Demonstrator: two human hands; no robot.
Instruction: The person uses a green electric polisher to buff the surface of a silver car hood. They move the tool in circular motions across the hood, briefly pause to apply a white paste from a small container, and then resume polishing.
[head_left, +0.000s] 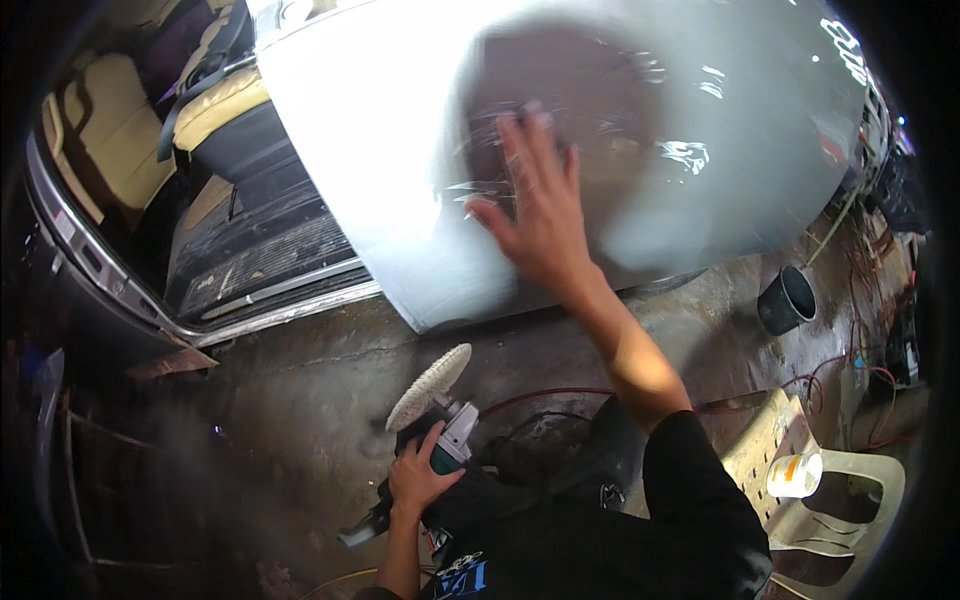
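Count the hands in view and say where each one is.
2. The right hand lies flat on the silver car door; the left hand grips the polisher low over the floor.

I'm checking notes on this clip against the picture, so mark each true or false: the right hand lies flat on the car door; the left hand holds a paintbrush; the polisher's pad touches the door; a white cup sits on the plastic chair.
1. The right hand lies flat on the car door: true.
2. The left hand holds a paintbrush: false, it grips a polisher.
3. The polisher's pad touches the door: false, it is held low, apart from it.
4. A white cup sits on the plastic chair: true.
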